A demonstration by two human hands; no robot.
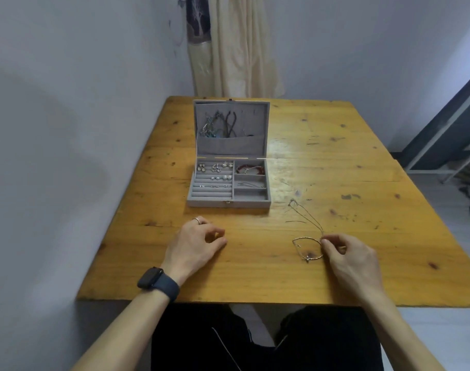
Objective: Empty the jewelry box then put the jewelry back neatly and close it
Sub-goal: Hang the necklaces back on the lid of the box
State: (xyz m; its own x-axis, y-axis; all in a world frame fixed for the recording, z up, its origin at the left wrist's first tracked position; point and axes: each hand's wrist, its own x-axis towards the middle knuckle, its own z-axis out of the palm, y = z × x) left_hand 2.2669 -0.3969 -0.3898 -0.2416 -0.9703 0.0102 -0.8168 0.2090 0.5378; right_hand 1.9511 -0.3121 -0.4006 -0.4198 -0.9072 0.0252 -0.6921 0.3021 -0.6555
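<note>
A grey jewelry box (pixel 228 202) stands open on the wooden table (pixel 335 156), its lid (pixel 231 145) upright with necklaces (pixel 220 124) hanging inside. The tray holds several earrings (pixel 215 168) in ring rolls on the left. On the right a red bracelet (pixel 248 168) fills the top compartment and a thin chain (pixel 251 185) lies in the middle one. My right hand (pixel 349 255) pinches a thin silver necklace (pixel 307 218) where it meets a metal bangle (pixel 307 249) lying on the table. My left hand (pixel 196 242) rests on the table with fingers loosely curled, holding nothing.
A cream curtain (pixel 234 49) hangs behind the table's far edge. White walls stand close at the left and back. A dark-framed panel (pixel 442 135) leans at the right, with cables on the floor. My lap is under the near table edge.
</note>
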